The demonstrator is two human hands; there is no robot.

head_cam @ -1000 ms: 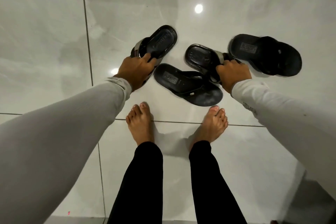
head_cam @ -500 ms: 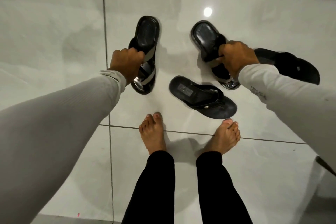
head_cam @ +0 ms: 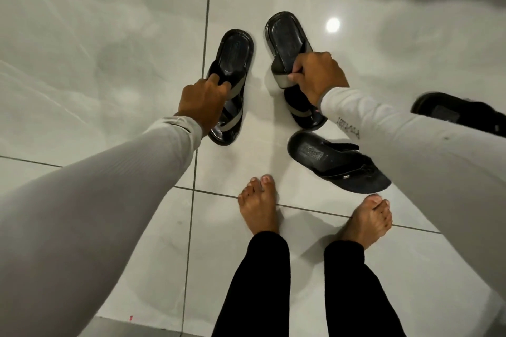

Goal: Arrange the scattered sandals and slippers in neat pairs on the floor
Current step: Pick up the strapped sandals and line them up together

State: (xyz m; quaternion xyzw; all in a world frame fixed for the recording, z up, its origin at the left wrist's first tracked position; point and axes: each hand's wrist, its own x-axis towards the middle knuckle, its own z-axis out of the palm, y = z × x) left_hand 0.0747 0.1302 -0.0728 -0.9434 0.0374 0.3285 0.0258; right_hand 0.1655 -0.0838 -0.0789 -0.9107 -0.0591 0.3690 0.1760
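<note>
Two black sandals with grey straps stand near each other on the white tile floor, heels pointing away from me. My left hand (head_cam: 201, 96) grips the straps of the left strapped sandal (head_cam: 232, 63). My right hand (head_cam: 319, 75) grips the strap of the right strapped sandal (head_cam: 284, 35), which is angled a little to the left. A black flip-flop (head_cam: 336, 164) lies slantwise just in front of my right foot. A second black flip-flop (head_cam: 451, 115) lies at the far right, partly hidden behind my right sleeve.
My two bare feet (head_cam: 258, 205) stand on the glossy white tile floor (head_cam: 109, 35), close to the nearer flip-flop. Dark grout lines cross the floor. A lamp's reflection (head_cam: 333, 25) shines beyond the sandals.
Both hands have carried the strapped sandals to the left and brought them close together, heels turned away from me. The two flip-flops have stayed where they lay.
</note>
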